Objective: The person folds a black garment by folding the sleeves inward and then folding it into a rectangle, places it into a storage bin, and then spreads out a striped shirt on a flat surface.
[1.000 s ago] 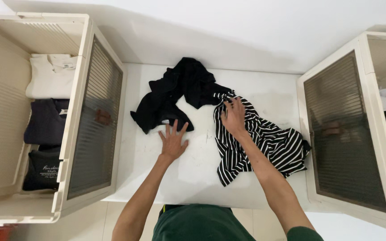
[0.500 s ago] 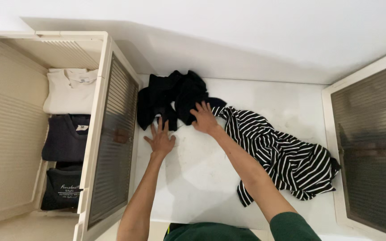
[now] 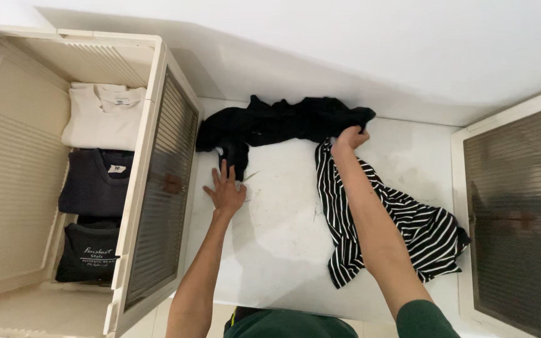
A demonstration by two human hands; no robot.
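Head view: black garment (image 3: 283,122) now stretched wide, right hand (image 3: 349,136) fingers clenched on it, left hand (image 3: 225,191) flat.

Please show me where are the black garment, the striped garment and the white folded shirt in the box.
black garment (image 3: 283,122), head view, middle of the spread cloth.
striped garment (image 3: 421,231), head view, wide lower part beside the right arm.
white folded shirt (image 3: 98,119), head view, its chest, at the box's far end.

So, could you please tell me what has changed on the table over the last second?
The black garment went from a bunched heap to a long strip, pulled sideways. The right hand left the striped shirt and gripped the black garment's right end; the left hand lies flat by its left end. The folded clothes in the left crate stayed put.
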